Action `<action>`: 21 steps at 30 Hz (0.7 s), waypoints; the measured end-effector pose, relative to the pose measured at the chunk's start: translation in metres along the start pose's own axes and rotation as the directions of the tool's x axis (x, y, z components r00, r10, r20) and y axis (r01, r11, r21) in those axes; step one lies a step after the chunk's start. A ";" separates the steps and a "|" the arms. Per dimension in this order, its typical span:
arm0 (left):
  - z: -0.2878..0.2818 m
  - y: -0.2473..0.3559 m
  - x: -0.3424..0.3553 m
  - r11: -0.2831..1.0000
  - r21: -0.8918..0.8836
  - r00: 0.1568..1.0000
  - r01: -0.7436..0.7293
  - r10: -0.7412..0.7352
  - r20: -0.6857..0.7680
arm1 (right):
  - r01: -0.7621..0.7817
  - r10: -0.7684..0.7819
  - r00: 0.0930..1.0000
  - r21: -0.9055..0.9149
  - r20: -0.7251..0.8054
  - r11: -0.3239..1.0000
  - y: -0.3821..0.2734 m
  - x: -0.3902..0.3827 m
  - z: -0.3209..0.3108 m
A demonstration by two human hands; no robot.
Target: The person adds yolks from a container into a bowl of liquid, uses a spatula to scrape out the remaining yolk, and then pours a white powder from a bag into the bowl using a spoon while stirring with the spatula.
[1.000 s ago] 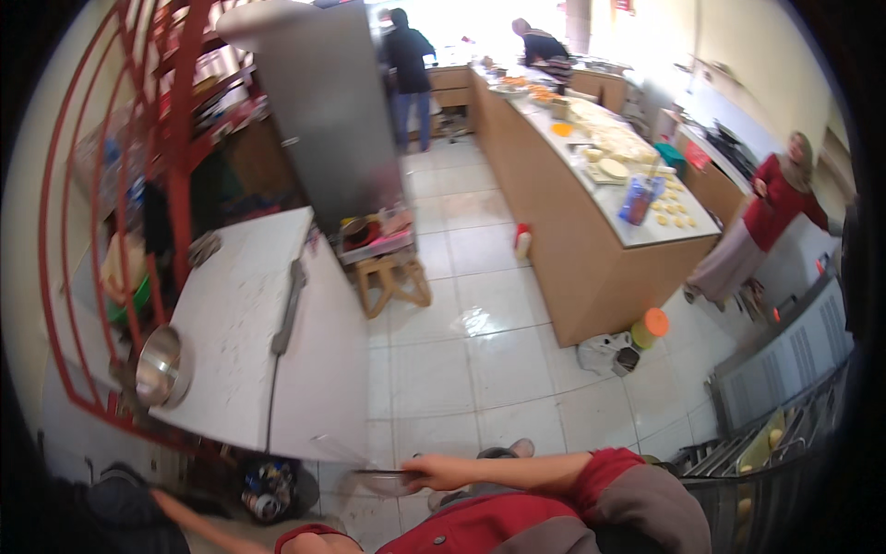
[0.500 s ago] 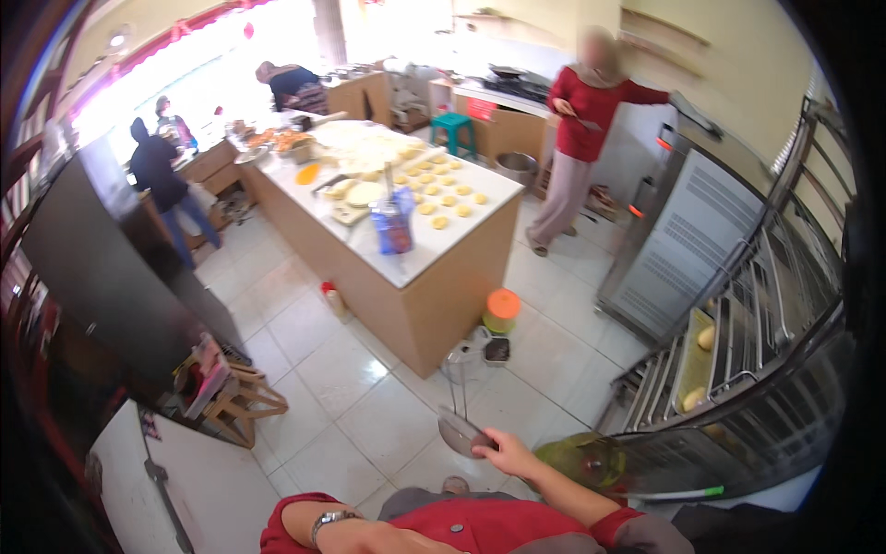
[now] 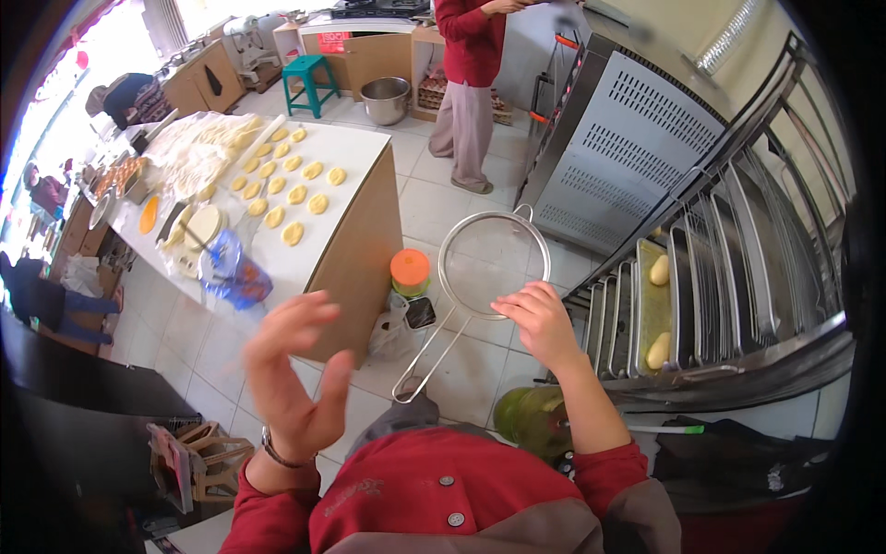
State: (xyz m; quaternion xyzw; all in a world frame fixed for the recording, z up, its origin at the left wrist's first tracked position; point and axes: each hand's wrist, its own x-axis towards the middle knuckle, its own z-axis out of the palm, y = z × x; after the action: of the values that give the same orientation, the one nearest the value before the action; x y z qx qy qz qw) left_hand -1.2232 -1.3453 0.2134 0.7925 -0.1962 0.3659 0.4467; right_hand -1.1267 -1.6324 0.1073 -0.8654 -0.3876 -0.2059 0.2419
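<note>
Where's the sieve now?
Head view, just right of centre: the sieve is held by its rim in the right hand, right of the orange-lidded tub.

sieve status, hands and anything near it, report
Right hand gripping sieve by its rim. Left hand raised, open, empty. Tray rack to the right; orange-lidded tub on floor beside counter.

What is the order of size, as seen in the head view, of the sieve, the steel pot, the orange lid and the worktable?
1. Worktable
2. Sieve, in the right hand and nearer the camera
3. Steel pot, farther off
4. Orange lid
</note>
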 end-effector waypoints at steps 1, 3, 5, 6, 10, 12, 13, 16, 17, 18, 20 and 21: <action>0.010 -0.014 0.012 1.000 -0.022 1.000 0.004 -0.003 0.003 | -0.004 0.004 1.000 -0.047 0.015 0.999 0.005 0.012 -0.001; 0.031 -0.035 0.036 0.965 0.127 0.858 0.231 -0.264 0.441 | 0.007 -0.005 1.000 -0.099 0.027 0.995 0.018 0.040 0.001; 0.065 -0.068 0.040 0.961 0.245 0.840 0.129 -0.237 0.487 | -0.033 0.033 0.999 -0.123 -0.001 0.992 0.032 0.062 0.005; 0.082 -0.084 0.039 0.930 0.366 0.816 0.016 -0.224 0.534 | -0.032 0.033 0.999 -0.126 0.003 0.992 0.041 0.072 0.007; 0.140 -0.142 0.039 0.848 0.398 0.584 0.351 -0.530 0.614 | -0.055 0.057 0.998 -0.092 0.020 0.994 0.090 0.102 0.020; 0.172 -0.177 0.034 0.814 0.354 0.546 0.461 -0.575 0.610 | -0.025 0.028 0.999 -0.051 0.041 0.998 0.122 0.115 0.034; 0.188 -0.190 0.034 0.779 0.301 0.508 0.550 -0.599 0.619 | -0.081 0.080 0.997 -0.068 -0.021 0.994 0.138 0.122 0.042; 0.238 -0.218 0.050 0.636 0.174 0.437 0.751 -0.678 0.591 | -0.281 0.218 0.916 -0.148 -0.337 0.948 0.184 0.127 0.075; 0.254 -0.228 0.057 0.571 0.125 0.387 0.812 -0.685 0.617 | -0.254 0.197 0.919 -0.131 -0.341 0.958 0.197 0.127 0.089; 0.271 -0.239 0.061 0.529 0.115 0.370 0.841 -0.717 0.591 | -0.389 0.394 0.827 0.098 -0.402 0.916 0.212 0.126 0.105; 0.304 -0.256 0.077 0.490 0.105 0.360 0.866 -0.754 0.549 | -0.570 0.740 0.670 0.597 -0.060 0.565 0.247 0.122 0.131; 0.319 -0.262 0.088 0.456 0.111 0.336 0.883 -0.780 0.529 | -0.648 0.729 0.607 0.728 0.316 0.224 0.266 0.122 0.142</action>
State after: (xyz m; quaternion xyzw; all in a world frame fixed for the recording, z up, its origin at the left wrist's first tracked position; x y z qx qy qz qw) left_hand -0.8693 -1.4786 0.0253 0.7964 0.0930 -0.1602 0.5757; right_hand -0.8232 -1.6353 -0.0088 -0.7309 -0.0005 0.0763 0.6782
